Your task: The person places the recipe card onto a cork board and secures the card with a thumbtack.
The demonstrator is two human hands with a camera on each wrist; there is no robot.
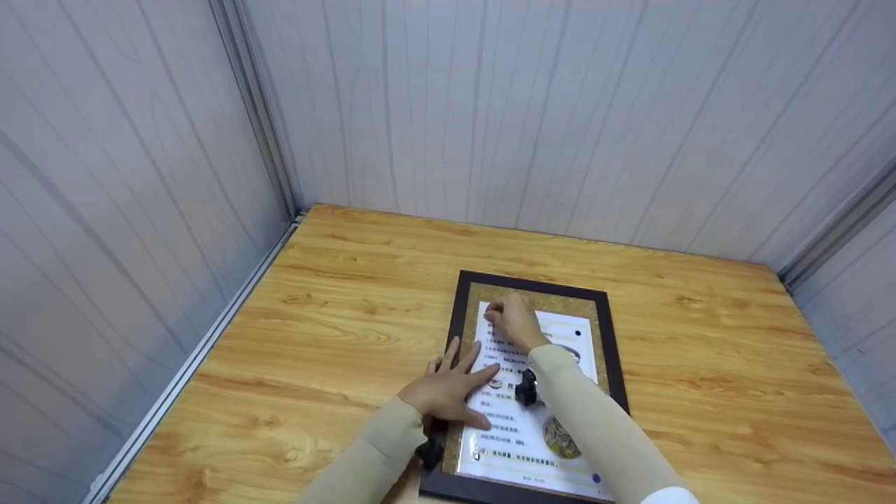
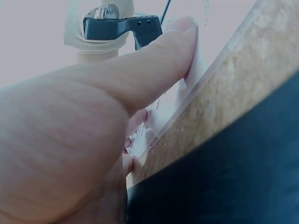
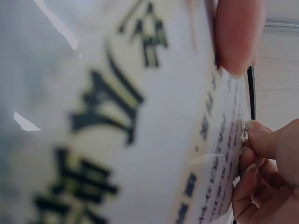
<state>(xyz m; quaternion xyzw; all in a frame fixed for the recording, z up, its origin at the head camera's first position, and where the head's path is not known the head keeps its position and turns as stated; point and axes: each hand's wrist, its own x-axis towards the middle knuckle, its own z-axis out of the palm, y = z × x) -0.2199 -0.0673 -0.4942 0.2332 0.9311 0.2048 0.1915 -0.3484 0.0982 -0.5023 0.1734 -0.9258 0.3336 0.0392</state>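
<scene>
A printed sheet in a clear cover lies on a cork board with a dark frame. My left hand rests on the sheet's left side, fingers spread; its thumb presses along the edge in the left wrist view. At the sheet's upper left corner is my right hand. Its thumb and fingers pinch a small silvery pin against the sheet. Round tacks sit at other corners: a black tack, a purple tack and a pale tack.
The board lies on a wood-grain table. Pale panel walls stand behind and at both sides. My right forearm crosses over the sheet's right side. A dark wrist camera hangs just over the print.
</scene>
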